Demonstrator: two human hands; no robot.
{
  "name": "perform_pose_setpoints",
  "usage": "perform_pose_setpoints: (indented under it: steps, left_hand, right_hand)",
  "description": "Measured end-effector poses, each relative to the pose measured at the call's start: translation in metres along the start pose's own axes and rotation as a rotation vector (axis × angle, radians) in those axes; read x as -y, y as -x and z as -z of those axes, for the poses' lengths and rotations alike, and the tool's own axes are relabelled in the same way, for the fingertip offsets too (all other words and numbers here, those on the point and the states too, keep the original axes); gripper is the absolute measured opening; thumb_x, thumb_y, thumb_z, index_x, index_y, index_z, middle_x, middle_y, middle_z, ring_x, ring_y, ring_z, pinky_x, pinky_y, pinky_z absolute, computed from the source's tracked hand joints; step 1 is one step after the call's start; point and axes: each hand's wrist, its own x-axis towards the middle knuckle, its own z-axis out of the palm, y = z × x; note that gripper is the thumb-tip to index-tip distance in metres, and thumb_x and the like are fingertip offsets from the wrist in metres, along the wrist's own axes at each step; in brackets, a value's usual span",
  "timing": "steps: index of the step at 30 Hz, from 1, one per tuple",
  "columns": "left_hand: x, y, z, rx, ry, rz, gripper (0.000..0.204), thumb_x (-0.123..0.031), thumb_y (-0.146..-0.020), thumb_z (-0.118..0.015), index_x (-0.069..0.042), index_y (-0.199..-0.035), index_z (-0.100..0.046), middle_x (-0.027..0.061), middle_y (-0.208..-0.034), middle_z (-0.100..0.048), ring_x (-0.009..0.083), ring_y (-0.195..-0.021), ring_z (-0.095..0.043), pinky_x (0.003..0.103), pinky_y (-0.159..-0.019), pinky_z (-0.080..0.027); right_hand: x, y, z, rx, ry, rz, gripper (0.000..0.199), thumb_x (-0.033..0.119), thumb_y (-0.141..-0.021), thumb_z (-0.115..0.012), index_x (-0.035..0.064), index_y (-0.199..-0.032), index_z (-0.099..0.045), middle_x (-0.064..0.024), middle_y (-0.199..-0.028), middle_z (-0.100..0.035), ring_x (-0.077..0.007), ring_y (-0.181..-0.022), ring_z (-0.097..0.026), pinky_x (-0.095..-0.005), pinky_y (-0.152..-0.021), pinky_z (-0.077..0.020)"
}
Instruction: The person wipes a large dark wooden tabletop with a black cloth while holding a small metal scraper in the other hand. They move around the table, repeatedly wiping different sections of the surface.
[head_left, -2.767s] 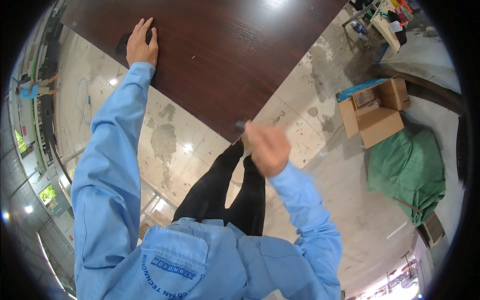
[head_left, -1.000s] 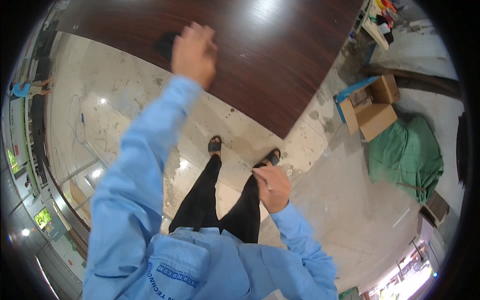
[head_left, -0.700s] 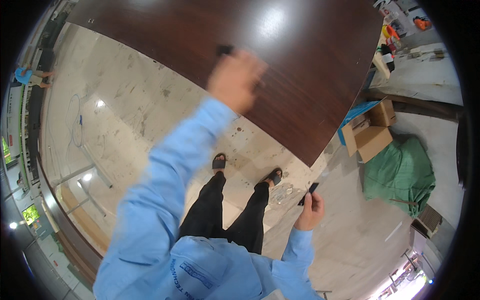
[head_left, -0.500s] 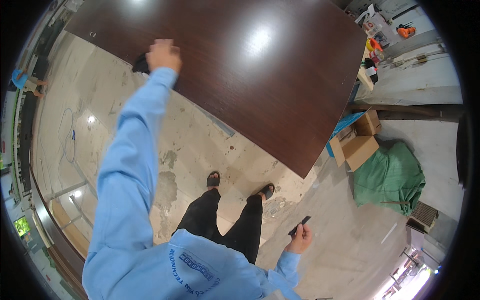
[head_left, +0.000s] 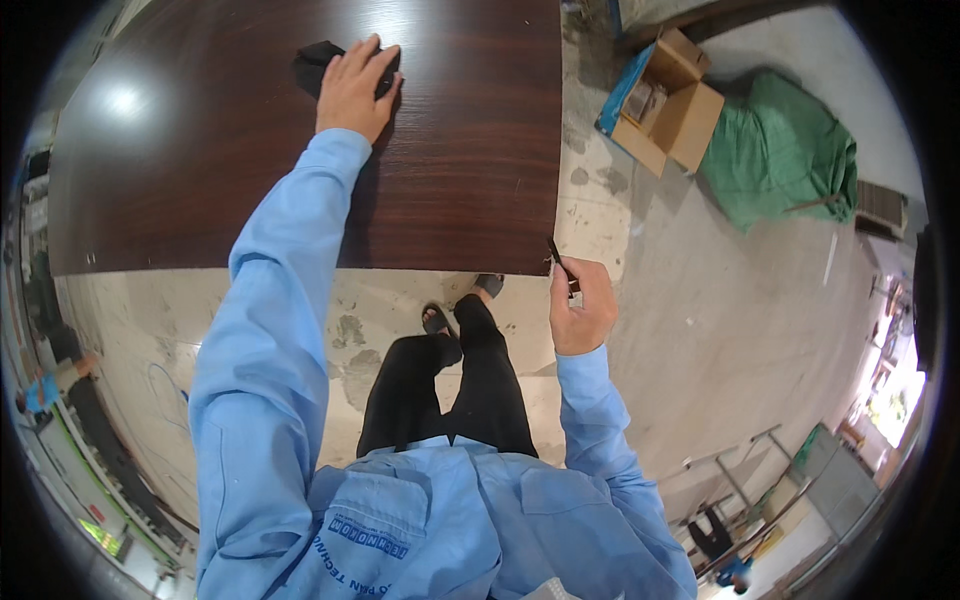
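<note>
Dark wood-grain panel (head_left: 300,150) lies flat above concrete floor (head_left: 720,330); worker leans over its near edge. Left hand (head_left: 355,85) spread flat, pressing black cloth (head_left: 315,62) near panel's far edge. Right hand (head_left: 580,305) closed around thin dark tool (head_left: 556,255), tip at panel's near right corner. Step judged: edge work at corner; next move calls for steady tool along edge. Open cardboard box (head_left: 670,100) with blue flap beyond right edge, green sack (head_left: 785,150) beside it.
</note>
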Motion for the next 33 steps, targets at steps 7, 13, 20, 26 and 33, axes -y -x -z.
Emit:
perform_pose_setpoints:
  steps: [7, 13, 20, 26, 33]
  left_hand:
    - [-0.010, -0.003, 0.006, 0.084, -0.037, 0.105, 0.039, -0.029, -0.103, -0.060, -0.022, -0.141, -0.062, 0.0086, -0.154, -0.053, 0.0286, -0.146, -0.045, 0.046, -0.124, -0.031]
    - [-0.023, -0.045, -0.031, 0.061, 0.033, -0.137, 0.042, -0.032, -0.102, -0.059, -0.019, -0.142, -0.061, 0.0140, -0.153, -0.053, 0.0347, -0.145, -0.045, 0.048, -0.122, -0.033]
    - [-0.026, -0.053, -0.047, 0.080, 0.049, -0.166, 0.046, -0.035, -0.103, -0.056, -0.020, -0.146, -0.058, 0.0115, -0.157, -0.050, 0.0314, -0.148, -0.042, 0.048, -0.124, -0.029]
    - [-0.030, -0.057, -0.041, 0.126, -0.011, -0.160, 0.044, -0.036, -0.106, -0.051, -0.021, -0.147, -0.056, 0.0098, -0.158, -0.049, 0.0296, -0.149, -0.041, 0.046, -0.125, -0.029]
    - [-0.026, -0.057, -0.047, 0.098, -0.045, -0.174, 0.044, -0.038, -0.107, -0.049, -0.023, -0.147, -0.056, 0.0081, -0.158, -0.050, 0.0284, -0.147, -0.044, 0.044, -0.123, -0.031]
  right_hand:
    - [0.014, 0.014, -0.024, -0.221, 0.125, 0.111, 0.018, -0.006, -0.086, -0.075, 0.0014, -0.102, -0.072, -0.0127, -0.093, -0.068, -0.0294, -0.081, -0.066, -0.0372, -0.069, -0.0530]
    - [0.024, 0.042, -0.059, -0.376, 0.316, 0.064, 0.020, -0.005, -0.084, -0.074, 0.0014, -0.103, -0.071, -0.0120, -0.088, -0.063, -0.0314, -0.080, -0.062, -0.0414, -0.070, -0.0514]
    - [0.066, 0.064, -0.095, -0.375, 0.363, 0.182, 0.011, -0.005, -0.084, -0.070, -0.0005, -0.094, -0.067, -0.0132, -0.084, -0.060, -0.0336, -0.078, -0.059, -0.0446, -0.070, -0.0505]
    - [0.084, 0.037, -0.093, -0.502, 0.458, 0.029, 0.011, -0.003, -0.083, -0.073, 0.0006, -0.089, -0.066, -0.0137, -0.082, -0.057, -0.0335, -0.076, -0.058, -0.0442, -0.066, -0.0493]
    - [0.078, 0.083, -0.153, -0.398, 0.356, 0.135, 0.014, -0.003, -0.080, -0.070, 0.0011, -0.093, -0.068, -0.0128, -0.084, -0.059, -0.0337, -0.078, -0.061, -0.0428, -0.069, -0.0513]
